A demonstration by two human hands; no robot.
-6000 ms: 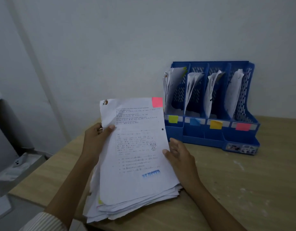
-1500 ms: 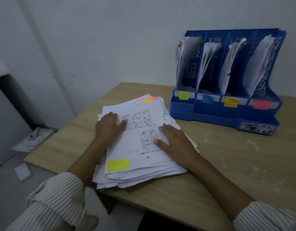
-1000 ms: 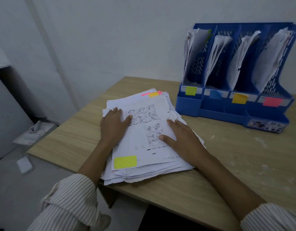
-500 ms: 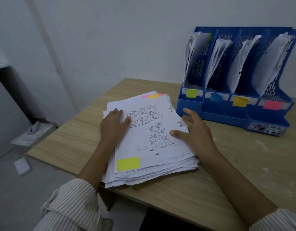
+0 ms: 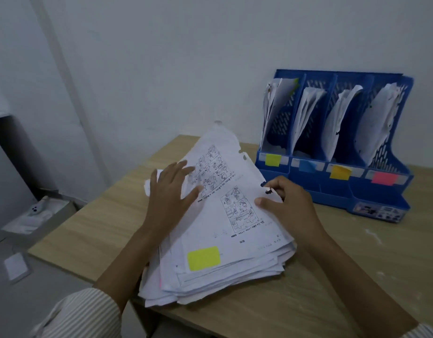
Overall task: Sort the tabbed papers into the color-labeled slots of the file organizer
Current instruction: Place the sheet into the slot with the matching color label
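Observation:
A thick stack of white papers (image 5: 217,276) lies on the wooden table. Its top sheet (image 5: 225,191), printed with cartoon panels, carries a yellow tab (image 5: 203,258) near its front edge. My right hand (image 5: 287,206) pinches that sheet's right edge and lifts it, so its far end curls upward. My left hand (image 5: 170,193) lies flat and spread on the sheet's left side. The blue file organizer (image 5: 381,208) stands at the back right. Its four slots bear yellow-green (image 5: 272,159), blue (image 5: 307,165), orange-yellow (image 5: 340,172) and pink (image 5: 384,178) labels, and each slot holds papers.
The table's left edge (image 5: 88,211) and front edge drop to the floor. A low grey stand with a white device (image 5: 36,209) sits on the left, and a white card (image 5: 16,267) lies on the floor. A white wall rises behind the organizer.
My right hand moved from flat on the stack to the top sheet's right edge and gripped it. The sheet's far end has risen. My left hand stayed pressed on the paper.

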